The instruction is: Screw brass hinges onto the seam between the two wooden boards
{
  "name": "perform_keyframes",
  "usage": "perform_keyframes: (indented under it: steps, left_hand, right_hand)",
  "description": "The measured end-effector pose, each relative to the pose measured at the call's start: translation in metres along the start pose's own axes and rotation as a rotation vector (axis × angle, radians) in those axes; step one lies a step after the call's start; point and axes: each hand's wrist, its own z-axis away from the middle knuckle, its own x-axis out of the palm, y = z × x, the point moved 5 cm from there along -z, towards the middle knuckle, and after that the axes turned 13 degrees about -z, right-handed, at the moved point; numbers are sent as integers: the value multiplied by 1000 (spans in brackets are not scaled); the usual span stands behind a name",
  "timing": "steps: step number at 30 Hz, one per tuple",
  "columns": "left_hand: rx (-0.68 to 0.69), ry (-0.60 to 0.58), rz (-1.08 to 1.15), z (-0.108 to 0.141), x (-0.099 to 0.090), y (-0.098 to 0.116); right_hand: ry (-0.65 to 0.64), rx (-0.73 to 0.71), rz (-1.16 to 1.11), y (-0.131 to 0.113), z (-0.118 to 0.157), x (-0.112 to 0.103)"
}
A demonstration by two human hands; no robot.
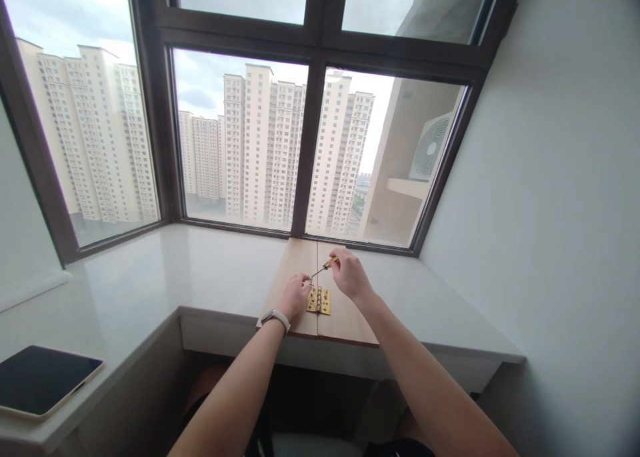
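Observation:
My right hand (349,275) is closed around the yellow handle of a screwdriver (318,273), whose shaft slants down to the left. My left hand (294,295), with a pale band on its wrist, has its fingertips pinched at the screwdriver's tip. Whatever lies between those fingers is too small to make out. Just beside them a gold-coloured hinge (325,302) lies unfolded across the seam of two wooden boards (345,327). Its knuckle runs along that seam, and the left fingers partly cover its upper left corner.
The boards rest on a white windowsill counter (220,270) that has a front edge. A tablet (45,380) lies on the counter at the lower left. Dark-framed windows (300,143) rise behind, and a white wall (540,197) stands on the right.

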Motion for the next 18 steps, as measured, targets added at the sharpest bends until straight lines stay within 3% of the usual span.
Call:
perform_keyframes:
  steps: [18]
  left_hand:
    - [4,42,-53,-2,-5,3]
  right_hand:
    - [-29,-29,-51,-13,2,-1]
